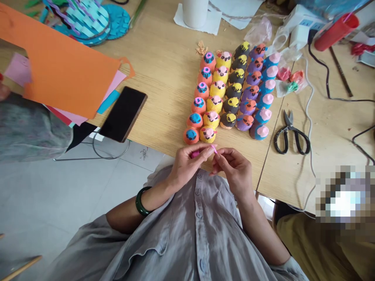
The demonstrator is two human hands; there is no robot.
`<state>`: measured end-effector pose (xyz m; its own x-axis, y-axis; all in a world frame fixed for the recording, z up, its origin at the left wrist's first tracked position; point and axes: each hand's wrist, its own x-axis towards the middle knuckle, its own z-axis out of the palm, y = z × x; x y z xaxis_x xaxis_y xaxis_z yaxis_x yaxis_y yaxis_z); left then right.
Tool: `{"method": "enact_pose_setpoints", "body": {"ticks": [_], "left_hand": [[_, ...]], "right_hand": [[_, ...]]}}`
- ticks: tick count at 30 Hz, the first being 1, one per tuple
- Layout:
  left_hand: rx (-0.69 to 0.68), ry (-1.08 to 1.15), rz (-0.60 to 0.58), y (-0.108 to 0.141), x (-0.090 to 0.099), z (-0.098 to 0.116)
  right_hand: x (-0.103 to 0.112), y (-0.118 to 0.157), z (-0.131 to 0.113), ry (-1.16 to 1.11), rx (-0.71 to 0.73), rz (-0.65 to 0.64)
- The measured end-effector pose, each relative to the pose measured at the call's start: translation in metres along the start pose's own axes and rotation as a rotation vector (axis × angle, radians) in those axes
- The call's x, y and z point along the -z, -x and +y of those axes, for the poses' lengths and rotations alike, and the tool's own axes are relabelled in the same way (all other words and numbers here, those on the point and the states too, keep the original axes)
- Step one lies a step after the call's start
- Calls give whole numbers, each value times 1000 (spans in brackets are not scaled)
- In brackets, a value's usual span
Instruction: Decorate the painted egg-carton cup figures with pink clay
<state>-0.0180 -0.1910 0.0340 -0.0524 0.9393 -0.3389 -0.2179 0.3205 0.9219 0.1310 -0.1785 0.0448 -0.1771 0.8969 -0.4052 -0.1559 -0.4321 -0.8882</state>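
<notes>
We find the left hand [187, 167] curled just over the near edge of the light wood-grain desk [164, 50], its fingers closed around a small magenta lump [195, 154], partly hidden behind them. The right hand [233, 169] is pinched narrow, thumb and forefinger on a thin pale pink strip [214, 149], perhaps soft clay, though it is too small for us to be sure. The strip sits just beside the left hand's fingertips, low in the centre of the frame.

Above the hands stand close rows of painted egg-shaped figures [231, 91] in orange, yellow, black, purple and blue. To their right lie black-handled steel scissors [291, 134]. Toward the left, a black smartphone [123, 114] rests against a large orange paper sheet [67, 66]. A dark green bangle [142, 201] circles the left wrist.
</notes>
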Motion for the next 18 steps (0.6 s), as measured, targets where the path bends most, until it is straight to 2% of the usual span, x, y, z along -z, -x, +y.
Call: {"method": "enact_pose_setpoints", "body": {"ticks": [4, 8, 10, 16, 18], "left_hand": [[49, 30, -27, 0, 1, -1], [-64, -27, 38, -1, 0, 2], [-80, -56, 46, 0, 0, 2], [20, 69, -10, 1, 1, 0], [15, 40, -21, 1, 0, 1]], "right_hand": [[0, 0, 0, 4, 14, 5], [-1, 0, -1, 21, -11, -45], [-1, 0, -1, 9, -18, -67], [0, 0, -2, -22, 18, -1], [0, 0, -3, -20, 22, 2]]}}
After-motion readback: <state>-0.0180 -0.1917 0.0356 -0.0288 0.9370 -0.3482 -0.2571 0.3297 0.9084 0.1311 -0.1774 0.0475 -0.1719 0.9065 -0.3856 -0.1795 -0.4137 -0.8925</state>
